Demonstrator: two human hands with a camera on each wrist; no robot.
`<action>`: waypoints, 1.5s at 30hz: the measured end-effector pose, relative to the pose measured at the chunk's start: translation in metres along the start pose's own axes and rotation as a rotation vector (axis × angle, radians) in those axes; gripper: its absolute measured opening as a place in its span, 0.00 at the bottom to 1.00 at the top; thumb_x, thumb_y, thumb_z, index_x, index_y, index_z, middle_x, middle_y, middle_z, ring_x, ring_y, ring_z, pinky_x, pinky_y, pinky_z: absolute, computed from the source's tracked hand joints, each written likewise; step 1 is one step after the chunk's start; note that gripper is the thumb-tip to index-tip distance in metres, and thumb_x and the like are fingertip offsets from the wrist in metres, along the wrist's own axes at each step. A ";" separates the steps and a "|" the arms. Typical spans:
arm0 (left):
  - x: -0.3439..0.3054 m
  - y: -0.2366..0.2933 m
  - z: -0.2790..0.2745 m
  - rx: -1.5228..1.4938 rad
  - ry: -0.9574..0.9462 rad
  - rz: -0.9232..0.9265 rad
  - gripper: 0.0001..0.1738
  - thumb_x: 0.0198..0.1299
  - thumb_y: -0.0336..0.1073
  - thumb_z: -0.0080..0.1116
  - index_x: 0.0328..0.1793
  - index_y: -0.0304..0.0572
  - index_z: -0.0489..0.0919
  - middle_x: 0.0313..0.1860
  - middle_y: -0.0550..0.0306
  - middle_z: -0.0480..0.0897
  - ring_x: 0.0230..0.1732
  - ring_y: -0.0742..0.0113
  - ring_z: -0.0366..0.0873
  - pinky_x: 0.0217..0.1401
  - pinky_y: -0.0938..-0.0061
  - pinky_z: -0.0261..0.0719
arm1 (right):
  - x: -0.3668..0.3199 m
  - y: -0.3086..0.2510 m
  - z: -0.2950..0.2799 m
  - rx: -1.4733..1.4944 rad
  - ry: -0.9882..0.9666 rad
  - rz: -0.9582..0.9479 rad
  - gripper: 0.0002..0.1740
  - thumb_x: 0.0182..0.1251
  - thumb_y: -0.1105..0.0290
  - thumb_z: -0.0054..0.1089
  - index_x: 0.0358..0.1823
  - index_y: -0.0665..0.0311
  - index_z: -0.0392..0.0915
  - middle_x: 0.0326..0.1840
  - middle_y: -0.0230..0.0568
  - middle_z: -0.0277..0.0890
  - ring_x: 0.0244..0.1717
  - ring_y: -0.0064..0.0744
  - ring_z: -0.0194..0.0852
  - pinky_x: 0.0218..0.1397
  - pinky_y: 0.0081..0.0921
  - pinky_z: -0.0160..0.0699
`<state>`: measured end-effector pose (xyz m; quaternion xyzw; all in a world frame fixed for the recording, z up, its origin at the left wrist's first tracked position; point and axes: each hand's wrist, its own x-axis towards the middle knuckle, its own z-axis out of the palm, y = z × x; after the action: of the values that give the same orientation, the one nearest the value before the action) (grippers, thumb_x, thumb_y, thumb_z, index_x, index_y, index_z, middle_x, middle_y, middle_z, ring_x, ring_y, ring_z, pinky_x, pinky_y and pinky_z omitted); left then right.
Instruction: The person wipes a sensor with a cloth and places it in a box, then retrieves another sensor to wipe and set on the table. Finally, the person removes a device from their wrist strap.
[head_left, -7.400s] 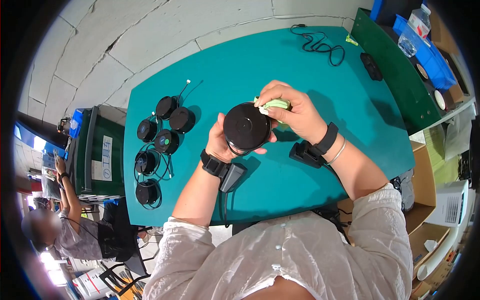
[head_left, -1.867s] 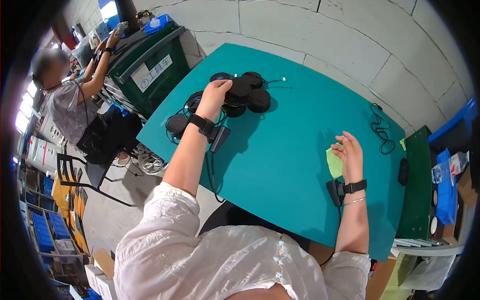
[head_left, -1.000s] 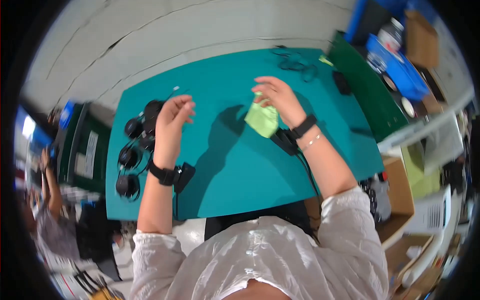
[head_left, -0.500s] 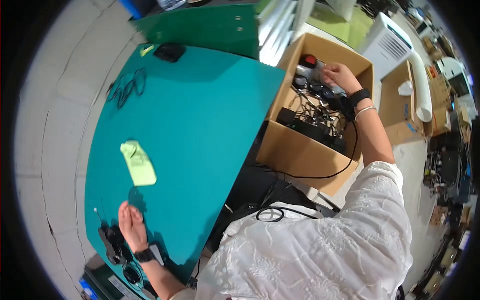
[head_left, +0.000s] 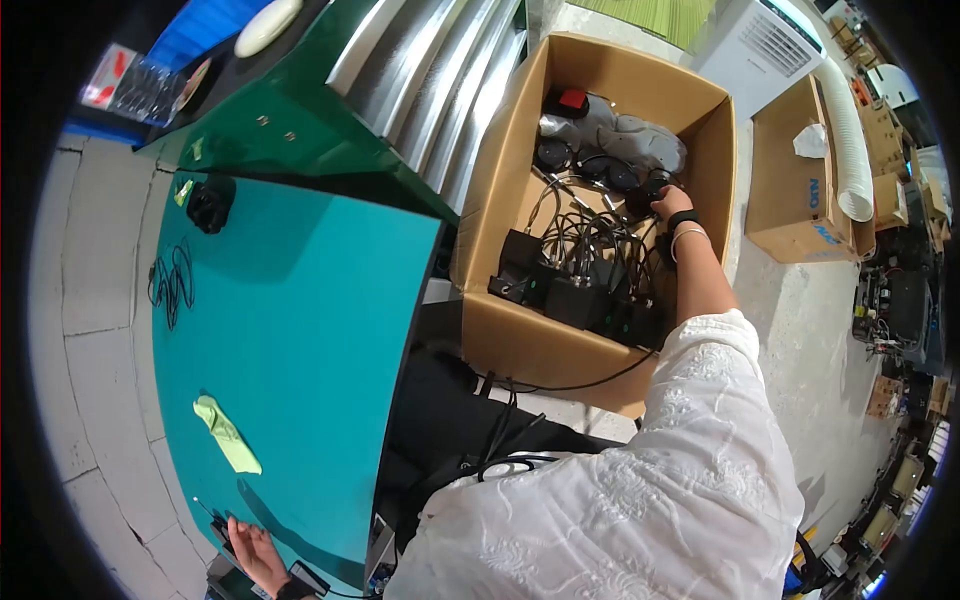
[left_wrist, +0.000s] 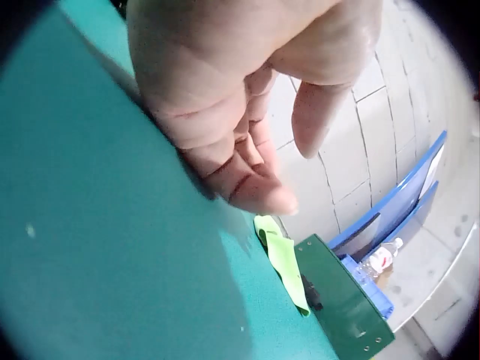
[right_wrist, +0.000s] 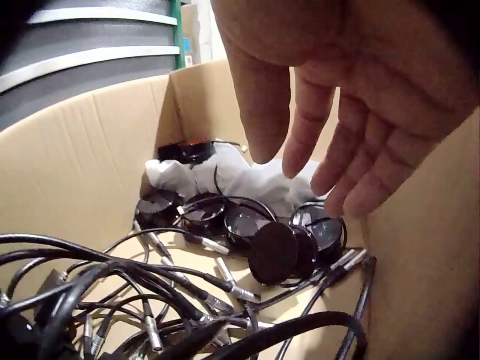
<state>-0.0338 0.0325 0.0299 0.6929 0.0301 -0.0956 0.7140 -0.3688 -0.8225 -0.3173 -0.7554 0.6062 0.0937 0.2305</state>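
Observation:
My right hand (head_left: 672,203) reaches into a cardboard box (head_left: 545,350) on the right. In the right wrist view its fingers (right_wrist: 304,131) hang loosely over several black, puck-shaped units (right_wrist: 274,253) with cables, holding nothing. Inside the box, black cables with metal connectors (head_left: 590,235) lie tangled over blocky black units (head_left: 577,300). My left hand (head_left: 255,555) hovers low over the green table (head_left: 290,340), its fingers loosely bent and bare of any object. Beyond it lies a crumpled light green cloth (head_left: 228,437), also showing in the left wrist view.
On the table's far part lie a coiled black cable (head_left: 172,285) and a dark lumpy object (head_left: 210,203). A green cabinet (head_left: 270,130) borders that end. Grey wrapped items (head_left: 645,145) fill the box's back. Another carton (head_left: 785,190) stands to the right.
Earlier, my hands held a black puck-shaped unit and the cloth; the left carried the unit to the group and released it. The cloth was let go. The view turned right; my right hand entered the box.

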 end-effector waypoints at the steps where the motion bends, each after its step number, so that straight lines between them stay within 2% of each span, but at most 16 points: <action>1: -0.006 0.004 -0.009 0.007 0.004 0.000 0.21 0.70 0.40 0.53 0.64 0.38 0.73 0.46 0.62 0.77 0.40 0.72 0.73 0.39 0.79 0.71 | 0.005 0.000 0.007 -0.002 0.056 -0.007 0.27 0.49 0.63 0.73 0.53 0.61 0.80 0.51 0.49 0.81 0.54 0.46 0.79 0.60 0.36 0.76; 3: -0.017 0.015 -0.030 0.041 0.030 -0.028 0.20 0.73 0.36 0.47 0.67 0.38 0.71 0.47 0.62 0.77 0.41 0.72 0.75 0.41 0.77 0.77 | 0.008 -0.017 0.005 0.013 -0.002 0.018 0.35 0.53 0.61 0.73 0.64 0.56 0.72 0.64 0.49 0.71 0.65 0.48 0.71 0.66 0.40 0.72; 8: -0.050 0.024 -0.026 0.086 0.204 -0.038 0.21 0.73 0.40 0.49 0.68 0.41 0.72 0.45 0.63 0.79 0.41 0.72 0.77 0.41 0.76 0.76 | 0.023 -0.049 0.017 -0.104 -0.163 0.229 0.36 0.54 0.63 0.73 0.65 0.55 0.69 0.71 0.48 0.62 0.68 0.52 0.68 0.69 0.43 0.71; 11: -0.060 0.031 -0.011 0.097 0.178 -0.102 0.19 0.71 0.41 0.52 0.65 0.44 0.75 0.44 0.65 0.79 0.41 0.74 0.76 0.40 0.78 0.74 | 0.024 -0.050 0.027 -0.068 -0.121 0.253 0.36 0.56 0.65 0.71 0.67 0.55 0.68 0.72 0.51 0.58 0.68 0.55 0.66 0.68 0.44 0.72; 14: -0.062 0.032 0.016 0.095 0.166 -0.088 0.19 0.70 0.40 0.53 0.63 0.40 0.74 0.45 0.64 0.77 0.40 0.74 0.73 0.39 0.79 0.72 | 0.044 -0.031 0.036 -0.123 -0.174 0.178 0.31 0.63 0.67 0.62 0.68 0.57 0.67 0.71 0.54 0.62 0.69 0.55 0.65 0.68 0.45 0.72; 18: -0.051 0.041 0.034 0.093 0.120 -0.051 0.19 0.70 0.40 0.53 0.62 0.42 0.76 0.44 0.64 0.78 0.40 0.75 0.75 0.40 0.80 0.73 | 0.045 -0.031 0.022 -0.248 -0.218 0.042 0.28 0.53 0.62 0.72 0.57 0.61 0.79 0.64 0.55 0.72 0.65 0.51 0.71 0.67 0.40 0.73; 19: -0.049 0.043 0.040 0.095 0.102 -0.016 0.20 0.69 0.40 0.54 0.63 0.40 0.75 0.44 0.64 0.78 0.40 0.74 0.75 0.41 0.80 0.73 | 0.036 -0.033 0.009 -0.201 -0.164 -0.026 0.34 0.47 0.59 0.77 0.58 0.60 0.78 0.62 0.52 0.75 0.59 0.52 0.76 0.65 0.40 0.75; 22: -0.039 0.050 0.059 0.061 0.002 0.041 0.21 0.69 0.41 0.54 0.64 0.38 0.73 0.45 0.63 0.77 0.41 0.74 0.74 0.43 0.79 0.73 | -0.024 -0.053 -0.047 0.412 -0.097 -0.021 0.31 0.51 0.71 0.73 0.59 0.62 0.75 0.55 0.49 0.79 0.51 0.41 0.81 0.49 0.35 0.85; 26: -0.021 0.054 0.063 -0.010 -0.152 0.105 0.26 0.68 0.41 0.56 0.67 0.35 0.68 0.47 0.60 0.76 0.44 0.70 0.73 0.47 0.77 0.73 | -0.108 -0.077 -0.101 0.743 0.001 -0.127 0.28 0.56 0.77 0.68 0.60 0.64 0.73 0.48 0.43 0.77 0.46 0.33 0.80 0.44 0.25 0.84; 28: -0.013 0.053 0.068 -0.048 -0.210 0.133 0.28 0.67 0.42 0.57 0.68 0.34 0.67 0.47 0.60 0.74 0.44 0.67 0.71 0.46 0.75 0.71 | -0.161 -0.088 -0.129 1.074 -0.155 -0.361 0.29 0.59 0.77 0.66 0.63 0.62 0.71 0.48 0.38 0.73 0.46 0.28 0.78 0.44 0.21 0.83; 32: -0.006 0.047 0.075 -0.111 -0.421 0.195 0.29 0.66 0.42 0.57 0.68 0.35 0.67 0.45 0.61 0.71 0.42 0.66 0.69 0.43 0.72 0.68 | -0.289 -0.129 -0.182 1.224 -0.251 -0.589 0.30 0.61 0.78 0.64 0.66 0.63 0.68 0.51 0.37 0.71 0.51 0.28 0.76 0.50 0.22 0.81; 34: -0.005 0.044 0.079 -0.135 -0.516 0.216 0.29 0.67 0.43 0.56 0.68 0.35 0.67 0.43 0.61 0.69 0.42 0.65 0.67 0.42 0.71 0.67 | -0.343 -0.156 -0.199 1.310 -0.385 -0.872 0.33 0.61 0.77 0.65 0.68 0.67 0.65 0.55 0.38 0.70 0.55 0.28 0.74 0.58 0.24 0.76; 35: -0.006 0.043 0.080 -0.159 -0.529 0.224 0.29 0.67 0.43 0.56 0.69 0.36 0.67 0.42 0.61 0.68 0.42 0.65 0.67 0.42 0.71 0.67 | -0.368 -0.173 -0.208 1.290 -0.400 -0.998 0.34 0.60 0.76 0.66 0.68 0.72 0.64 0.57 0.39 0.70 0.58 0.29 0.73 0.63 0.26 0.72; 40: -0.007 0.045 0.073 -0.294 -0.611 0.255 0.26 0.65 0.41 0.56 0.65 0.35 0.68 0.40 0.61 0.67 0.37 0.68 0.64 0.37 0.74 0.64 | -0.477 -0.282 -0.234 1.056 -0.388 -1.560 0.35 0.59 0.80 0.64 0.69 0.72 0.63 0.63 0.40 0.65 0.64 0.31 0.68 0.67 0.26 0.65; 43: -0.006 0.045 0.062 -0.352 -0.574 0.271 0.26 0.64 0.42 0.57 0.63 0.35 0.69 0.35 0.65 0.66 0.30 0.72 0.62 0.30 0.75 0.61 | -0.533 -0.372 -0.226 0.940 -0.594 -1.832 0.34 0.59 0.82 0.64 0.68 0.71 0.64 0.61 0.39 0.66 0.63 0.29 0.68 0.64 0.23 0.69; 45: -0.007 0.048 0.057 -0.383 -0.542 0.242 0.24 0.63 0.41 0.58 0.62 0.35 0.71 0.36 0.63 0.71 0.30 0.72 0.66 0.31 0.77 0.64 | -0.561 -0.434 -0.200 0.918 -0.784 -1.852 0.33 0.59 0.80 0.65 0.68 0.68 0.67 0.60 0.36 0.66 0.62 0.28 0.68 0.63 0.24 0.71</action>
<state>-0.0376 -0.0222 0.0808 0.4944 -0.2254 -0.1834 0.8192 -0.1195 -0.3566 0.1964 -0.6776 -0.3316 -0.1161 0.6461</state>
